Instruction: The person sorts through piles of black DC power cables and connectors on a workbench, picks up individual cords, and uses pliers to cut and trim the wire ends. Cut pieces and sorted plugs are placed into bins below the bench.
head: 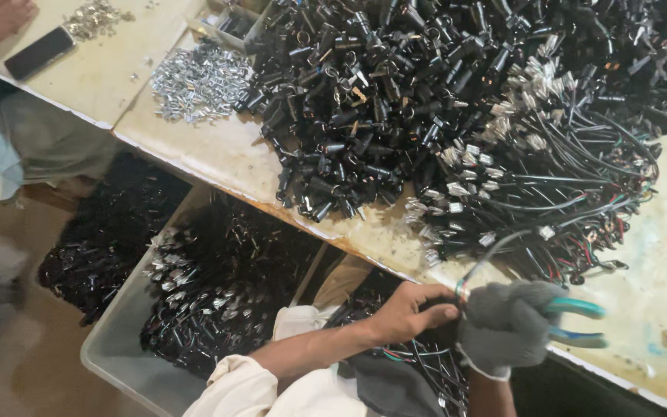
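Down at the table edge, a thin cable (479,259) is pinched in the bare left hand (409,310). Teal-handled pliers (577,323) are gripped tight in the gloved right hand (507,326), right beside it. Just past that, a bundle of wired leads (550,201) is spread on the worn table (225,150). Further back, black connectors (364,100) are heaped up, and small silver clips (198,81) are piled left.

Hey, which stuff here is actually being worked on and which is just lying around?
In hand:
left hand on a cable
gloved right hand gripping pliers

Lying about:
black connector pile
metal clips
phone
cable bundle
bin
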`<state>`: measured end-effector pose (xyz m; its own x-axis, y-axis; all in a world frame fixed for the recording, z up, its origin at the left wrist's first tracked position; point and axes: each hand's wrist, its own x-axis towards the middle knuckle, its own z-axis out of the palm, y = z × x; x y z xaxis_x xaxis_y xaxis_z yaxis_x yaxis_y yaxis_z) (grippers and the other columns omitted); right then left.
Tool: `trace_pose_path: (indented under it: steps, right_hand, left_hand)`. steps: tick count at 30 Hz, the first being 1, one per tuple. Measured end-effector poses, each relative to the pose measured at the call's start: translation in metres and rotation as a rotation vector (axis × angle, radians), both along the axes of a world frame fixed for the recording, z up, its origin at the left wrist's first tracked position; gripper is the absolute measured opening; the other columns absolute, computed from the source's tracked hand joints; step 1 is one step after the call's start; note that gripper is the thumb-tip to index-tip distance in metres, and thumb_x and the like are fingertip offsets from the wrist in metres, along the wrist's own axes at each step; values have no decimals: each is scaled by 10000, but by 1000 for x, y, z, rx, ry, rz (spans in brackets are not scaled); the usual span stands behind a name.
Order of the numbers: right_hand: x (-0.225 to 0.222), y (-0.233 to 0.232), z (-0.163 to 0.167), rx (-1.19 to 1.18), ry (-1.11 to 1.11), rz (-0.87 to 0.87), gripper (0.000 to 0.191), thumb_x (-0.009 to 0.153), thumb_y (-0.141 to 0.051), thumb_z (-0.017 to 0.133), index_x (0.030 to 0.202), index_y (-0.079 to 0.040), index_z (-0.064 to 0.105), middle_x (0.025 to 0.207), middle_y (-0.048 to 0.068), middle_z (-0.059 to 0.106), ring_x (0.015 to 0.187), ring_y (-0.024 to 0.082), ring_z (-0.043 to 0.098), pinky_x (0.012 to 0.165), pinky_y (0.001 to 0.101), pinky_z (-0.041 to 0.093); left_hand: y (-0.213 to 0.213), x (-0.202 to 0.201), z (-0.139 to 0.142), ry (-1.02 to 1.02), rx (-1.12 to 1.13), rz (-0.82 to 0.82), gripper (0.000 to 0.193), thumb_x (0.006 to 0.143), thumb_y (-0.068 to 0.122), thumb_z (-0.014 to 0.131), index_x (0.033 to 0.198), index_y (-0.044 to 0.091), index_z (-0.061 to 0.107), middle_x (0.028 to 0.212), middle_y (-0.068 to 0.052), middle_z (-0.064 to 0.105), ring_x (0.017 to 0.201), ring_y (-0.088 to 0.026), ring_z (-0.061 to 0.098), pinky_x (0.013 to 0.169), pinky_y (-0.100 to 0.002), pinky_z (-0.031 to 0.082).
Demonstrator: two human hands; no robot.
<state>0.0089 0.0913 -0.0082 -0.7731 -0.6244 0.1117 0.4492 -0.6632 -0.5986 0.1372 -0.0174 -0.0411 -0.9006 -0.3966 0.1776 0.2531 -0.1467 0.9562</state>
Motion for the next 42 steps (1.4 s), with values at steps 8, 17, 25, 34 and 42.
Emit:
trace_pose_path:
  steps: [8, 17, 25, 34, 42]
  right_hand:
    - [-7, -6, -7, -101, -81, 174, 113, 958, -165, 594, 871, -134, 528, 607, -47, 330, 499, 79, 295, 468, 285, 272]
    - [5, 4, 4, -99, -188, 4, 108, 963, -142, 584, 981, -145, 478, 621, -62, 329, 498, 52, 279, 437, 255, 274]
    - [-4, -6, -10, 153, -141, -95, 114, 894, -93, 565, 984, -116, 498, 676, -21, 412, 500, 79, 330, 417, 263, 262]
    - [-94, -50, -5, 1058, 1157, -365, 140, 995, -113, 702, 1123, -57, 702, 1028, 85, 680, 825, 190, 679, 736, 341, 558]
    - [-156, -6, 13, 1274, 1766, -638, 351, 984, -106, 823, 1260, -109, 605, 1290, 145, 669, 1022, 338, 689, 816, 449, 538]
  left_hand:
    - [8, 8, -14, -156, 223, -44, 319, 1042, 265, 672, 1234, 15, 715, 1020, -9, 693, 925, -87, 580, 834, -272, 479]
    - [-13, 6, -10, -145, -100, -177, 336, 1013, 274, 674, 1232, 22, 709, 1099, -69, 767, 1042, -103, 672, 966, -286, 519]
    - [-18, 8, 14, -285, -107, -171, 373, 991, 278, 698, 1266, 26, 714, 993, -69, 776, 819, -118, 658, 694, -293, 500]
    - [1, 2, 72, -284, -944, -646, 669, 932, 250, 640, 1559, 128, 442, 941, -186, 717, 790, -404, 713, 627, -490, 569]
    - [-60, 39, -15, -65, -841, 138, 276, 823, 136, 762, 1099, 141, 741, 965, -24, 774, 884, -239, 755, 806, -395, 590]
